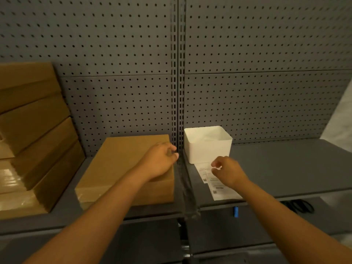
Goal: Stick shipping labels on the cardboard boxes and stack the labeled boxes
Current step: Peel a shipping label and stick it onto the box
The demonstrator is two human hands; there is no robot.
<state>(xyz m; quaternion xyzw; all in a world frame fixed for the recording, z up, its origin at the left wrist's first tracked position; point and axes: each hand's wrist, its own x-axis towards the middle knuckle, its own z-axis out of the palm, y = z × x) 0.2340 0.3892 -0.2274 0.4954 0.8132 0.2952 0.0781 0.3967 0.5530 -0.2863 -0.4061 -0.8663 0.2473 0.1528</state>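
A flat cardboard box (123, 168) is laid on the grey shelf (285, 164), with the left hand (160, 161) rested on its right edge, fingers curled; whether anything is pinched cannot be told. The right hand (227, 171) is held loosely curled above the shipping labels (215, 185), grasping nothing visible, just in front of a white bin (207, 144)

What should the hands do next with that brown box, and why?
Probably lower the right hand to pick up a shipping label. The cardboard box under the left hand shows no label on top, and the labels lie just beneath the right hand's fingers.
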